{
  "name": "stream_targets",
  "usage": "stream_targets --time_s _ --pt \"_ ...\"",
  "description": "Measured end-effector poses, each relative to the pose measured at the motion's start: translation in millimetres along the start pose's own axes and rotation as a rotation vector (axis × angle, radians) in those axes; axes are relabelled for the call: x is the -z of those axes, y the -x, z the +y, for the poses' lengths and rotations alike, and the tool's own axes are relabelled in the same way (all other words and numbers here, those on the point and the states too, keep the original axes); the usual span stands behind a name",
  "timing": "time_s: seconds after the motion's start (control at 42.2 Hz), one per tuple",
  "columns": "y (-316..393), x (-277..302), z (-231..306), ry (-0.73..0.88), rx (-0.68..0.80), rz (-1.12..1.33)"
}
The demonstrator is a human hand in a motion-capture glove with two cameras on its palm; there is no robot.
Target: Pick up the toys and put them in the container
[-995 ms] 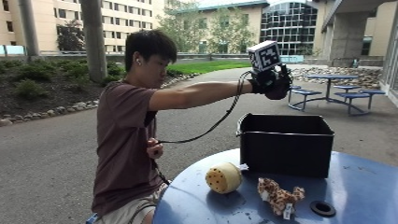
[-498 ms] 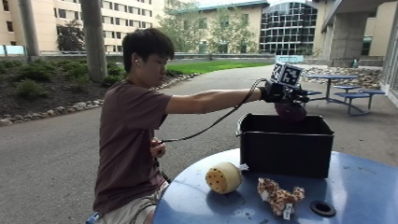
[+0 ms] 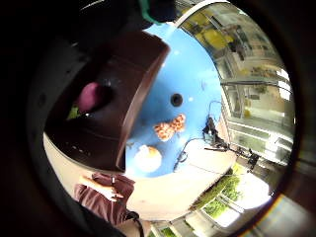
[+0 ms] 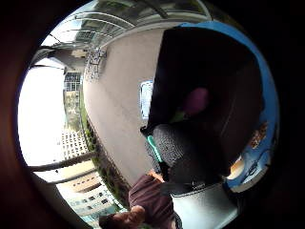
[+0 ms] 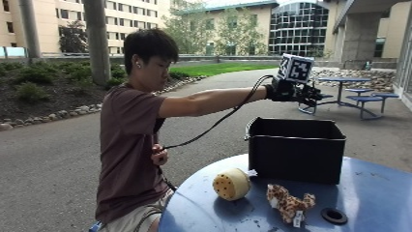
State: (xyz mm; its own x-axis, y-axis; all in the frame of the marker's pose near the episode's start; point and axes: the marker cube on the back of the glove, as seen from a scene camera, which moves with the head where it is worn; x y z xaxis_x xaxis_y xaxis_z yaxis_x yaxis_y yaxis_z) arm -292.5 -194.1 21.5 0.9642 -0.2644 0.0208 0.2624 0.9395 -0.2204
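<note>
My gloved right hand (image 5: 295,92) hovers in the air above the open black container (image 5: 296,150), arm stretched out, fingers relaxed and holding nothing. Inside the container (image 3: 133,98) lies a purple toy (image 3: 89,96) with a green bit; the same purple toy (image 4: 198,101) shows beyond my gloved fingers (image 4: 178,148). On the blue round table (image 5: 373,188), in front of the container, are a yellow round toy (image 5: 230,183) and a spotted plush toy (image 5: 287,203).
A small black ring (image 5: 334,215) lies near the table's front edge, right of the plush. The person sits at the table's left side, bare left hand (image 5: 158,155) at the chest. Picnic tables (image 5: 351,94) stand far behind.
Half a second ago my hand held a dark toy just over the container. Now the hand is slightly higher and holds nothing, and the toy is in the container.
</note>
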Motion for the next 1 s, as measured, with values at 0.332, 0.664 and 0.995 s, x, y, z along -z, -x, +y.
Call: stream_targets --time_s 0.332,0.664,0.995 --pt "-125 5 67 0.007 -0.128 0.058" --pt "-241 -32 117 0.097 -0.158 0.071" --pt "-275 -199 78 0.289 -0.098 -0.039"
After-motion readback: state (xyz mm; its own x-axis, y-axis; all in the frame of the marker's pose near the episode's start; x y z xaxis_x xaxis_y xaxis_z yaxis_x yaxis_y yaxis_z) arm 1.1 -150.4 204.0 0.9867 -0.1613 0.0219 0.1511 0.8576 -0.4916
